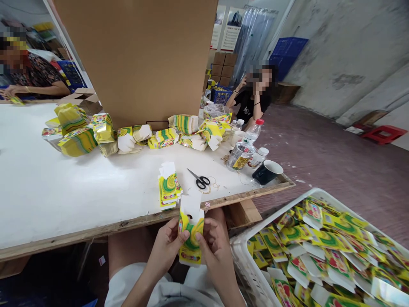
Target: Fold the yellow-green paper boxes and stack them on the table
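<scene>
Work looks partway along: beside the table, a crate piled with boxes appears done, while a stack and bundles on the table seem left. At the table's near edge, left hand and right hand grip one yellow box between them, thumbs on its face.

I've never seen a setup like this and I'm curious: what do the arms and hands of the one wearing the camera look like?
They are a person's: the left hand and right hand wear no gloves, and the forearms show no sleeves, watch or cables. A whitish garment covers the lap.
</scene>
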{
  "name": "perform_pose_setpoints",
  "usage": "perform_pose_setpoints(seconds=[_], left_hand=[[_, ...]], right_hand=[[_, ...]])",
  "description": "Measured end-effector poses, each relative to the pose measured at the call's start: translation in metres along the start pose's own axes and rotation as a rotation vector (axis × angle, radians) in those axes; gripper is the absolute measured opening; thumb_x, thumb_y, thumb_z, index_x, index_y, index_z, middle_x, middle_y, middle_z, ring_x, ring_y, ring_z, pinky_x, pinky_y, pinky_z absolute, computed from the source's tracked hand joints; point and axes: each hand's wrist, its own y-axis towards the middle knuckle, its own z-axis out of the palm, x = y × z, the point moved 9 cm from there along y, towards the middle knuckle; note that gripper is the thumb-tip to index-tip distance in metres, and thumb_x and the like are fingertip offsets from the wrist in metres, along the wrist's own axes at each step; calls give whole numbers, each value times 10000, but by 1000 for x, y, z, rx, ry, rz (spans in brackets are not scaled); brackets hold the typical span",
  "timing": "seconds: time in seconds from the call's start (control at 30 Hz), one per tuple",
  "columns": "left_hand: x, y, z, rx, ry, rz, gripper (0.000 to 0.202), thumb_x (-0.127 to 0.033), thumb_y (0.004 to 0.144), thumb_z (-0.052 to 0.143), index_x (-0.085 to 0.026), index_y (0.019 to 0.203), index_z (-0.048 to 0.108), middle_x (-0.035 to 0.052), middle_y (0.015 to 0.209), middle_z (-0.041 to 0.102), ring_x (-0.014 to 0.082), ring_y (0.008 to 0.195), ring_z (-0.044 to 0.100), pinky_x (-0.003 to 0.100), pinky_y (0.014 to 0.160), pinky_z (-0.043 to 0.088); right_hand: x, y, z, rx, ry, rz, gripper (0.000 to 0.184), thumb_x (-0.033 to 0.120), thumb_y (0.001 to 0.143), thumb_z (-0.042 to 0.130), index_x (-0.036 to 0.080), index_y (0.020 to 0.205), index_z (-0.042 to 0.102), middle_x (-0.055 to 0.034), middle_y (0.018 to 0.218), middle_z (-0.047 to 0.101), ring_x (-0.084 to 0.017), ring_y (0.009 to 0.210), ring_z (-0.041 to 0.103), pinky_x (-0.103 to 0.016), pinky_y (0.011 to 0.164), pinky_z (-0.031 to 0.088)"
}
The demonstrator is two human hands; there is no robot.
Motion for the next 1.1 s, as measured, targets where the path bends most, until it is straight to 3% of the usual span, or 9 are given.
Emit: perform_pose_setpoints(seconds=[0.13, 0.33, 0.5, 0.6, 0.7, 0.77, 0.83, 0.93, 1.1], left_hand=[[-16, -8, -1, 33, 67, 66, 643, -333, 860, 669, -253, 1416, 356, 107, 1084, 728, 249, 981, 688, 335, 826, 529], [-27, -18, 16, 298, 32, -25, 531, -293, 882, 650, -262, 1350, 401, 98, 1052, 702, 222, 921, 681, 321, 810, 514], [-24, -26, 27, 409, -76, -115, 420, -258, 856, 690, -273, 1210, 465, 48, 998, 688, 183, 868, 676, 276, 763, 498], [-20, -29, 33, 443, -122, -138, 402, -257, 835, 716, -268, 1141, 456, 35, 983, 678, 153, 810, 666, 238, 697, 478], [-17, -28, 35, 434, -120, -136, 600, -262, 832, 721, -292, 1294, 340, 48, 993, 672, 153, 790, 676, 238, 674, 475], [-13, -26, 35, 414, -110, -141, 713, -270, 827, 725, -296, 1374, 269, 63, 1009, 676, 163, 780, 689, 249, 673, 488], [-11, -23, 32, 372, -78, -127, 643, -273, 824, 725, -281, 1343, 344, 68, 1029, 687, 156, 755, 690, 260, 694, 505], [-11, -16, 21, 258, 42, -56, 519, -246, 809, 732, -257, 1259, 473, 70, 1037, 714, 159, 759, 689, 259, 717, 520], [-13, -15, 14, 213, 124, 9, 559, -237, 839, 688, -230, 1355, 474, 124, 1097, 716, 258, 1020, 675, 320, 830, 535]], right_hand=[[14, 5, -2, 95, 43, -21, 445, 349, 892, 646, 256, 1302, 499, -96, 1161, 659, -230, 1012, 649, -332, 865, 532], [27, 1, -4, 194, 58, 65, 510, 436, 835, 698, 291, 1307, 570, -60, 1030, 700, -220, 888, 663, -315, 794, 531], [26, 0, -7, 262, -40, 105, 316, 495, 867, 638, 247, 1061, 666, 4, 751, 636, -153, 624, 563, -230, 556, 438], [36, 5, -8, 274, -169, -13, 270, 447, 928, 562, 214, 848, 670, -1, 711, 592, -147, 624, 531, -236, 566, 415], [47, 9, -10, 216, -230, -129, 267, 397, 933, 564, 211, 784, 682, -39, 767, 629, -188, 732, 593, -274, 671, 468], [44, 12, -14, 153, -150, -108, 192, 388, 918, 592, 229, 959, 691, -63, 867, 678, -215, 810, 640, -302, 725, 509], [41, 14, -21, 79, -66, -83, 297, 406, 905, 612, 247, 1154, 647, -90, 1000, 704, -241, 915, 666, -335, 790, 534], [47, 16, -29, 35, -101, -138, 315, 461, 914, 578, 249, 1108, 709, -106, 1109, 700, -267, 1067, 636, -363, 906, 505], [31, 18, -16, 203, -243, 33, 353, 393, 855, 656, 229, 1166, 687, -18, 754, 687, -185, 665, 619, -271, 601, 484]])
